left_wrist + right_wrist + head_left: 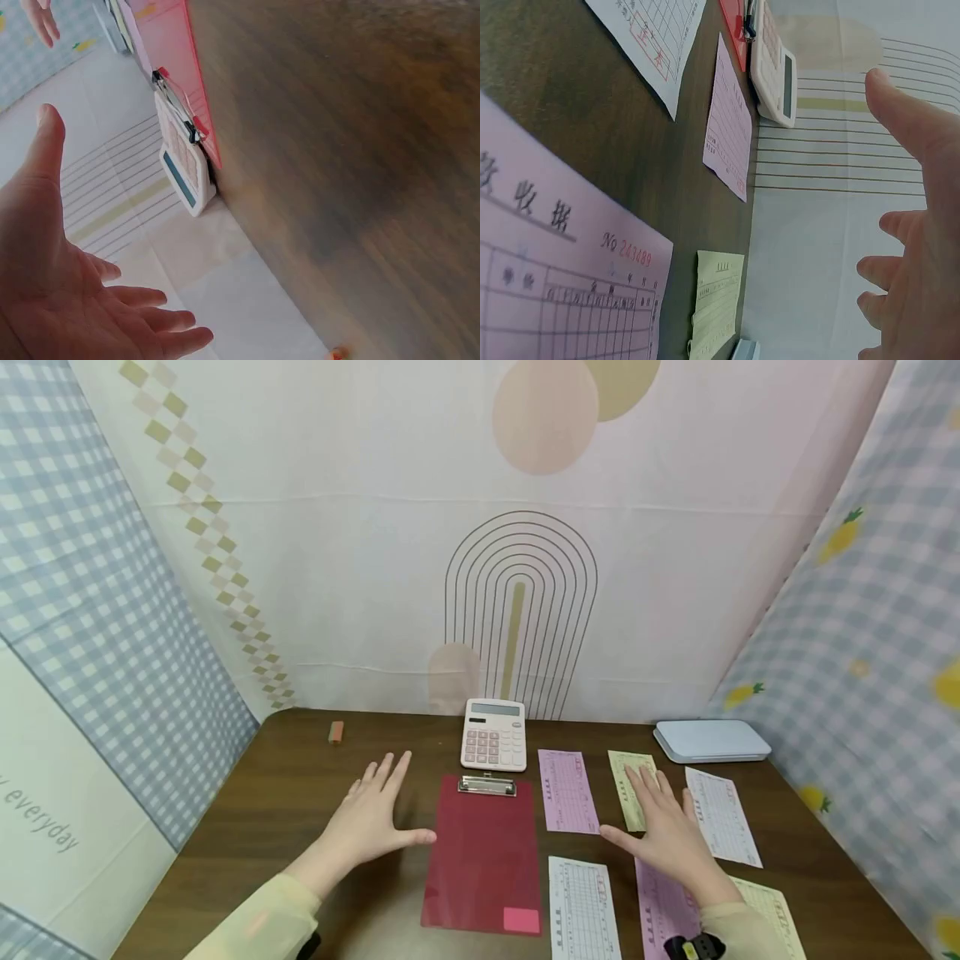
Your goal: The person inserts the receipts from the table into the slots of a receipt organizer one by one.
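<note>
Both hands hover over the desk, fingers spread and holding nothing. My left hand point(369, 817) is just left of a red clipboard point(483, 852) with a metal clip at its top and a pink patch in its lower right corner. On the other side, my right hand point(666, 833) hangs above the receipt slips, partly covering a yellow slip point(627, 789) and a lower pink slip point(663, 910). Another pink slip point(568, 791) and a white slip point(585, 910) lie between the clipboard and this hand. In the right wrist view, printed Chinese characters show on the near pink slip point(562, 277).
A white calculator point(494, 735) sits behind the clipboard. At the back left is a small orange-and-green eraser-like block point(336, 732). A pale blue case point(711, 741) lies at the back right, with a white slip point(724, 817) before it and a yellow slip point(772, 914) nearer. Patterned cloth walls surround the desk.
</note>
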### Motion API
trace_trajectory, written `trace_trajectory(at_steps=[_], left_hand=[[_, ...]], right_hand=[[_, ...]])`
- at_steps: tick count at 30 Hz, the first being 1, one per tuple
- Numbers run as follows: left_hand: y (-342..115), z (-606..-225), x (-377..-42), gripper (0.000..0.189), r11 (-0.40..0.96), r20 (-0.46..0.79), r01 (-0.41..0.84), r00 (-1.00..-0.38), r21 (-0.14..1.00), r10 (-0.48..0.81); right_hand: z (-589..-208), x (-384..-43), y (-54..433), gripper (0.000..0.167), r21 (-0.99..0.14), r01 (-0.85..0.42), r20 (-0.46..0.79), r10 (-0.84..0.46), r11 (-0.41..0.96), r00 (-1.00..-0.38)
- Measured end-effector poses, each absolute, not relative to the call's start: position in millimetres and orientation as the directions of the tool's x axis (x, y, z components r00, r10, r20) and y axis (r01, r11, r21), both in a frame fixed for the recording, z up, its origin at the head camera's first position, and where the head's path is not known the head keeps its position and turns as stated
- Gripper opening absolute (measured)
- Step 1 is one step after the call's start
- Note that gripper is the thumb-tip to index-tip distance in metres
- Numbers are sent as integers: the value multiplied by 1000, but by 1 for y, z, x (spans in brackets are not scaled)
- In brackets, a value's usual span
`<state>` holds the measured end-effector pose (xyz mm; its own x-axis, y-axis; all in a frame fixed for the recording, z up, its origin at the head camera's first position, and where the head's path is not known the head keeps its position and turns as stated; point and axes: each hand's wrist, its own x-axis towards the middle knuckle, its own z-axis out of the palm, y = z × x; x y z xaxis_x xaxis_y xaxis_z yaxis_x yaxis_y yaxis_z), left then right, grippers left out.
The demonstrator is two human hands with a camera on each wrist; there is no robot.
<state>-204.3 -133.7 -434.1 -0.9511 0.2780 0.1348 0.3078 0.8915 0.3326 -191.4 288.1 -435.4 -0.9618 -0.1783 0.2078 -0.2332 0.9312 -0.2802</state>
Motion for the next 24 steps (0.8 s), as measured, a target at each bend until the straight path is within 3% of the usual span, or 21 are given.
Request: trace_trajectory(at_steps=[7, 24], left_hand=[[-123, -428, -208, 103, 885, 101, 315, -949, 344, 298], [-99, -424, -238, 83, 892, 105, 370, -929, 260, 354]], right_hand=[[-434, -205, 286, 94, -337, -273, 203, -214, 901, -956], [-446, -234, 275, 91, -351, -272, 154, -231, 896, -961]])
